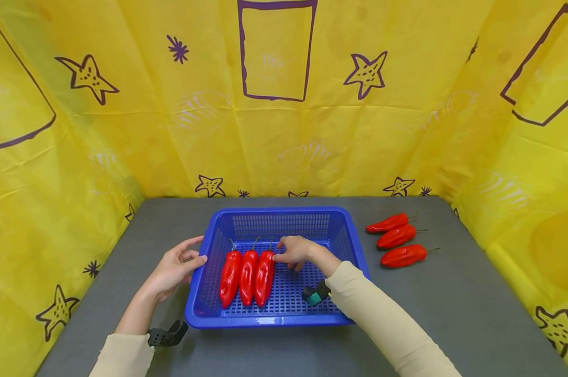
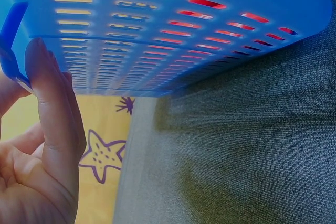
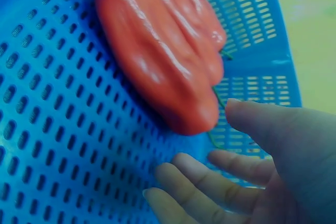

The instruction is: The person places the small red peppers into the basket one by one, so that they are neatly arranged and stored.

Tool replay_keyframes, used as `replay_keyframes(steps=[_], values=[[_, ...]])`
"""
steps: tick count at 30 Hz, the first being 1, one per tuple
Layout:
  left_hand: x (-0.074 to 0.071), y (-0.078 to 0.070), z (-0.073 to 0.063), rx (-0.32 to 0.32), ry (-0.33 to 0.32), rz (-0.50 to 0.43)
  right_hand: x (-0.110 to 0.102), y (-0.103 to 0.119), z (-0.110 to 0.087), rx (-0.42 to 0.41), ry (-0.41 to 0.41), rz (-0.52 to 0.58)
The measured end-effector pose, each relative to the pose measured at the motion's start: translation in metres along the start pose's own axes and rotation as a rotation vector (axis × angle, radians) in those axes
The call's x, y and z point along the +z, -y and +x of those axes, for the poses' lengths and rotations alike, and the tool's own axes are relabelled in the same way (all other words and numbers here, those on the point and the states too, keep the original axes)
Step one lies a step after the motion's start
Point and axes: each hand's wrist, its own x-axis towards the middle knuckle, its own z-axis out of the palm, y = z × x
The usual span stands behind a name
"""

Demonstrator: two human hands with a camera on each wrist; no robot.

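Observation:
Three red chili peppers [image 1: 247,277] lie side by side in the left half of a blue plastic basket [image 1: 274,320], their green stems toward the back. My left hand [image 1: 173,267] pinches the basket's left rim, its thumb over the edge and the other fingers along the outside, as the left wrist view shows. Inside the basket my right hand [image 1: 297,250] hovers beside the stem end of the rightmost pepper [image 3: 157,72], fingers loosely bent and spread. Nothing is between the right thumb and fingers in the right wrist view.
Three more red peppers [image 1: 397,236] lie in a column on the grey table [image 1: 435,309], right of the basket, stems pointing right. A yellow curtain [image 1: 284,146] with starfish drawings stands behind the table and along both sides.

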Motion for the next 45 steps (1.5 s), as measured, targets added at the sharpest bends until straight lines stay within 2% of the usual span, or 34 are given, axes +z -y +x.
replay_keyframes(steps=[5,15,21,31,36,45], values=[[0.000,0.000,-0.001,0.001,-0.007,0.002,-0.009,0.002,-0.007,-0.086,-0.050,-0.056],[0.000,0.001,-0.001,0.002,-0.007,0.002,-0.022,0.003,-0.022,-0.201,-0.186,-0.141],[0.000,0.001,-0.001,-0.001,-0.003,-0.007,-0.031,0.004,-0.032,-0.266,-0.251,-0.125],[0.000,0.001,0.000,-0.002,0.006,-0.016,-0.045,0.003,-0.052,-0.287,-0.308,-0.047],[0.000,0.001,0.000,0.001,0.008,-0.016,-0.052,-0.003,-0.062,-0.331,-0.369,-0.033],[0.000,0.001,0.000,0.011,0.010,-0.016,-0.065,-0.016,-0.082,-0.347,-0.495,0.038]])
